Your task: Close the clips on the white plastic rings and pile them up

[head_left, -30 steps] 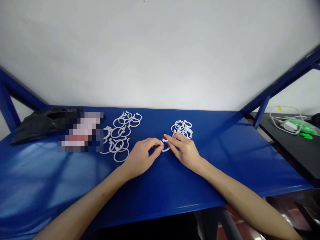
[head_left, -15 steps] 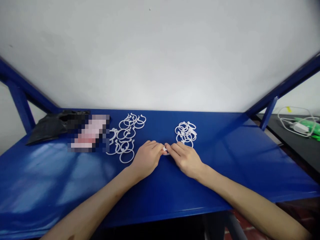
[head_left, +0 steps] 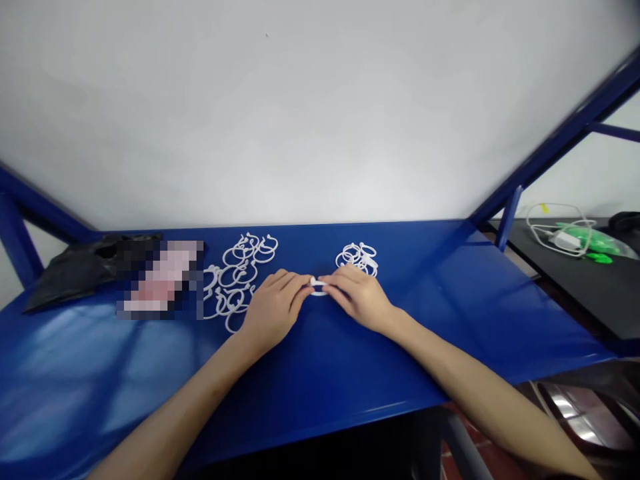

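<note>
Thin white plastic-looking ring [head_left: 318, 293], front-left of small white ring pile [head_left: 371, 261]. Long axis, as seen, crosswise, hand to hand. Left hand [head_left: 275, 309] pinches left end; right hand [head_left: 363, 298], nearer pile, pinches right.

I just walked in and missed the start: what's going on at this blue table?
A person's left hand and right hand together hold what looks like a white shower curtain ring at the blue table. Beside the left hand lies a spread of similar rings, several visibly open; beyond the right hand lies a smaller pile.
</note>
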Demonstrator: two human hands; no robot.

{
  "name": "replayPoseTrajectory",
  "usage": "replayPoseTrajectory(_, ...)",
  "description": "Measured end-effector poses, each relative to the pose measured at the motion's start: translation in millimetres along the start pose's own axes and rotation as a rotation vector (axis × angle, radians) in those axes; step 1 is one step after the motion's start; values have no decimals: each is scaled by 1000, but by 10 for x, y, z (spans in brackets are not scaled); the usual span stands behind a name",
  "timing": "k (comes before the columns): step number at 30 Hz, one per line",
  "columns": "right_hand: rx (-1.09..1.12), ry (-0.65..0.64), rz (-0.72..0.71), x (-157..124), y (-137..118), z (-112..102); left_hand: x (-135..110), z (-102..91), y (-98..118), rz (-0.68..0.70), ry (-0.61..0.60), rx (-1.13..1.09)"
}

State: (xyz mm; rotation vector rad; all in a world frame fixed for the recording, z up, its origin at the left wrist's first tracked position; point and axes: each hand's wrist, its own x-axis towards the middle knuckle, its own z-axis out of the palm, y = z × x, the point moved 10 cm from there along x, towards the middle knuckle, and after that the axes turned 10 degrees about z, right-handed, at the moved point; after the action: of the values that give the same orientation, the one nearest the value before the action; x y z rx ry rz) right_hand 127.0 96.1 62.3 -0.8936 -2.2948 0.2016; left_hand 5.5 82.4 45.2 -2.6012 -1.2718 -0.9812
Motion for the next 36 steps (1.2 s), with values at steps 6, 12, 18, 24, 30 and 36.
replayPoseTrajectory(6,-45,243,254,84,821,-491,-10,-89,-253,-120,-20,130)
replayPoseTrajectory(12,-75,102,404,86,1337,-477,116,-31,-670,-192,-242,407)
replayPoseTrajectory(18,-119,-65,378,78,1242,-392,137,54,-973,-267,-270,552)
replayPoseTrajectory(24,-146,-51,381,99,1170,-431,51,39,-995,-235,-242,549)
replayPoseTrajectory(30,-151,81,376,121,1142,-550,44,-105,-1009,-266,-160,439)
replayPoseTrajectory(36,-137,105,362,107,1135,-555,97,-261,-931,-310,-65,408)
